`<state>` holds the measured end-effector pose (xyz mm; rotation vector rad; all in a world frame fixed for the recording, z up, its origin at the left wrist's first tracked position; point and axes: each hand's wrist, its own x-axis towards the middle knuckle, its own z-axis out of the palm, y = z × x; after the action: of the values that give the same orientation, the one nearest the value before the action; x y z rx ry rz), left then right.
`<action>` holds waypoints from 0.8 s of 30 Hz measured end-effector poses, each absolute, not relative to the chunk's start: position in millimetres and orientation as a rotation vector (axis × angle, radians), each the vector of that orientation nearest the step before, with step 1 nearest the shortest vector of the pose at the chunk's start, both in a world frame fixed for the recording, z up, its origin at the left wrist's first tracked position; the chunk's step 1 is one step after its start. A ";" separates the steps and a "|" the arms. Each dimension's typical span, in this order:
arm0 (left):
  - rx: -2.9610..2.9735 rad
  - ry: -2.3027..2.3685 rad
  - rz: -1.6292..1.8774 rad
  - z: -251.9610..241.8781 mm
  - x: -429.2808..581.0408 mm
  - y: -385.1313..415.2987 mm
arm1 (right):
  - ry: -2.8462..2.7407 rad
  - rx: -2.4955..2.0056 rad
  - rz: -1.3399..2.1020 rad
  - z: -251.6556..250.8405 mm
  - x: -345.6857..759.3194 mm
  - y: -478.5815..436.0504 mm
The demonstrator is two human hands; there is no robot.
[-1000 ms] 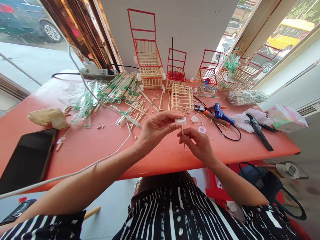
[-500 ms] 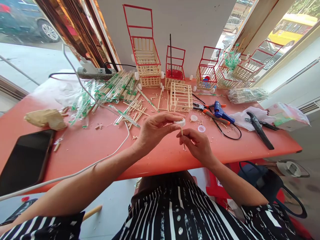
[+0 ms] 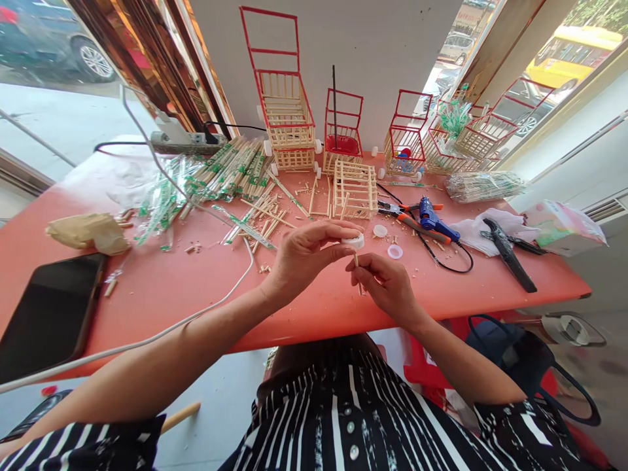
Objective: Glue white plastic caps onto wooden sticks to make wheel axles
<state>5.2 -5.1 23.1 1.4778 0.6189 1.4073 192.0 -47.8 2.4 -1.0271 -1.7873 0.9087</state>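
Between thumb and fingers, my left hand pinches a white bottle cap above the front of the table. Just below it, my right hand grips a thin wooden stick, held nearly upright. The stick's upper end meets the cap's underside; whether it is fixed there I cannot tell. Two more caps, a white one and a pinkish ring-like one, lie to the right of my hands. Behind them is a small crate-like frame of sticks.
Small stick carts with red handles, one tall, line the wall. Wrapped chopsticks and loose stick pieces are heaped left of centre. A blue glue gun and pliers lie right. A phone and white cable are at left.
Almost nothing differs. Both hands keep the same hold on the cap and the stick, and the whole view has shifted very slightly.
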 end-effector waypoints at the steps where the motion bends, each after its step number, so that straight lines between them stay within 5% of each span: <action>1: 1.482 0.613 1.410 23.1 5.2 -5.2 | -1.783 -1.026 0.918 1.8 192.1 -47.9; 24: 1.722 0.758 1.280 21.3 -2.0 1.9 | -1.552 -1.120 1.350 16.9 198.4 -55.5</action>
<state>-2.0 1.9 21.3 1.7217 0.7581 1.2798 198.4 -55.5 16.9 -1.1203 -1.5525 1.3495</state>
